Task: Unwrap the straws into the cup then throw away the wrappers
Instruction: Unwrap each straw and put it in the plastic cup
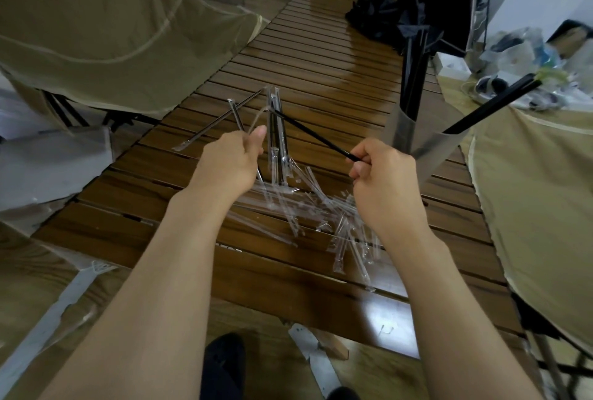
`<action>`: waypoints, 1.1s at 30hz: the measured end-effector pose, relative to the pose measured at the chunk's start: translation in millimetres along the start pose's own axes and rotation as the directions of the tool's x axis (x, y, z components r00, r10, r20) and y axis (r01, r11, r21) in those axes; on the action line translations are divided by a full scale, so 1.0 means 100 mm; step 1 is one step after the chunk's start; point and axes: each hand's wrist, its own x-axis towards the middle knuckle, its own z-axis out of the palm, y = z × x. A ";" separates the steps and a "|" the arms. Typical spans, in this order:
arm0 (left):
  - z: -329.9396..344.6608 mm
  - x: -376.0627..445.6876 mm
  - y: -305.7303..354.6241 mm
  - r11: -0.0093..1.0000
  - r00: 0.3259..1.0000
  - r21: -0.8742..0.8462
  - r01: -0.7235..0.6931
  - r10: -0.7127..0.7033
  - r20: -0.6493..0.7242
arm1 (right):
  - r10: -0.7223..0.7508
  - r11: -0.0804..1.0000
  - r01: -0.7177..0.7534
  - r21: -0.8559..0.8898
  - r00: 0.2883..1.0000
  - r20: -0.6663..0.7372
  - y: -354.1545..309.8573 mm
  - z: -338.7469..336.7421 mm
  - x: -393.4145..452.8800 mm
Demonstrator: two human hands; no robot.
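My right hand (380, 175) pinches the near end of a thin black straw (308, 133) that slants up and to the left above the table. My left hand (231, 159) grips a clear plastic wrapper (256, 117) between thumb and fingers; the wrapper curves toward the straw's far end. A tall clear cup (414, 133) stands at the right of the slatted wooden table (288, 271) and holds several black straws (414, 78), some sticking out to the right. Several wrapped straws (277, 130) lie in the table's middle. A heap of clear wrappers (321, 216) lies under and between my hands.
Beige fabric chairs stand at the left (96, 30) and right (539, 191) of the table. A black bag (375, 11) sits at the table's far end. Clutter of plastic bags (519, 56) lies at the far right. My dark shoe (224, 364) shows below the table's near edge.
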 end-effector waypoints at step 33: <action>-0.14 -0.18 0.21 0.886 0.959 -0.388 -0.255 0.283 0.014 | -0.067 0.991 0.074 0.110 0.996 -0.066 -0.28 -0.01 -0.06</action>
